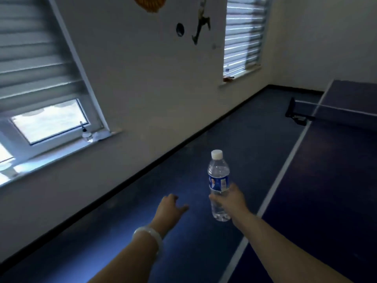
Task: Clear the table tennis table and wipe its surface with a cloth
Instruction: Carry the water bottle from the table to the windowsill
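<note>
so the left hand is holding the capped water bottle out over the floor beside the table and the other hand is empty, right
Not quite: the head view shows the right hand gripping the water bottle, not the left. The left hand is the empty one, fingers loose. The rest stands: the cap is on and the bottle is over the floor beside the table.

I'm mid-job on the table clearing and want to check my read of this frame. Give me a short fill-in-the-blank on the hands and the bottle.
1. The clear plastic water bottle with a blue label is held by the ____ hand.
2. The bottle's white cap is ____ the bottle.
3. The left hand, with a pale bangle on its wrist, holds ____.
4. The bottle is held out over the blue floor, to the ____ of the dark blue table tennis table.

Missing words: right; on; nothing; left
</note>
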